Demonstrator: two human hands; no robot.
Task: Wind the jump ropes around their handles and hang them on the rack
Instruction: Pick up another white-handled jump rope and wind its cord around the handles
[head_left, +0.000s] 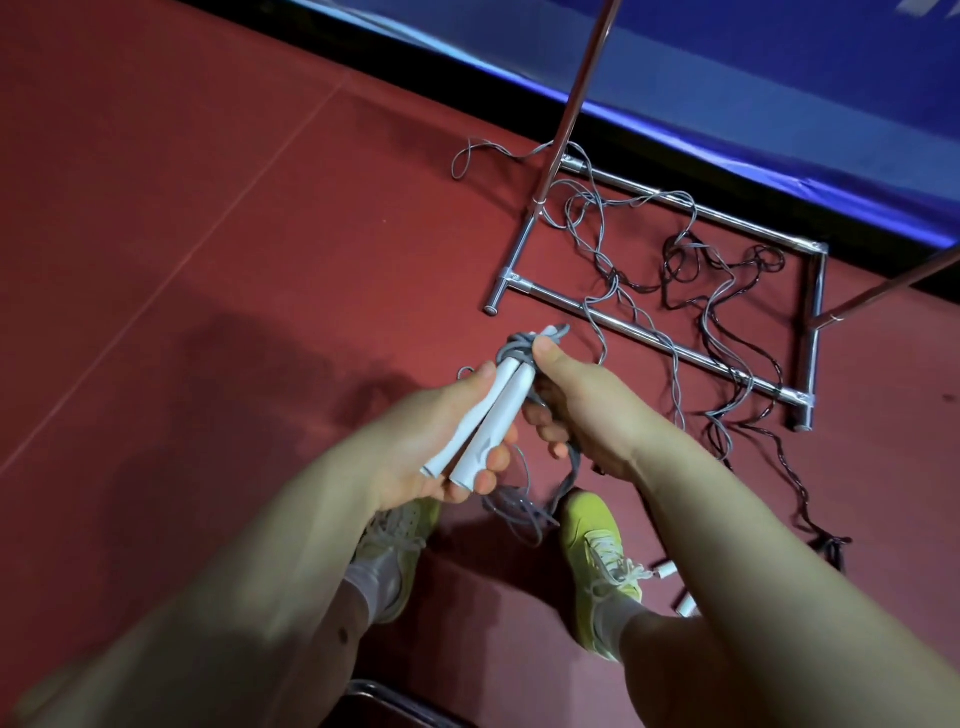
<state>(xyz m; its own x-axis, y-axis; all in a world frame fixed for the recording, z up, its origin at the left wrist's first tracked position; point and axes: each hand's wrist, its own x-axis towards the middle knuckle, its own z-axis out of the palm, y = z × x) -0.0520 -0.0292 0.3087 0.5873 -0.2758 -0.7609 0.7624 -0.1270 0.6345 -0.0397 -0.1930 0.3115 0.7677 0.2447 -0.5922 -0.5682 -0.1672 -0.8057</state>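
Centre frame: paired white handles (480, 421) are gripped by left hand (441, 441); limp, light grey cord (522, 348) is pinched by right hand (582, 410). Rigid handles judged best hold; cord likely tangles.

Dim light here; your shadow (291, 374) falls left across the floor (156, 208), forearms blur, edges bow outward.

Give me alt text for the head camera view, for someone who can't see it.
Seen from above, the left hand holds two white handles side by side while the right hand grips grey rope wound at their top. Beyond, loose grey and dark ropes sprawl over the chrome rack base on red floor.
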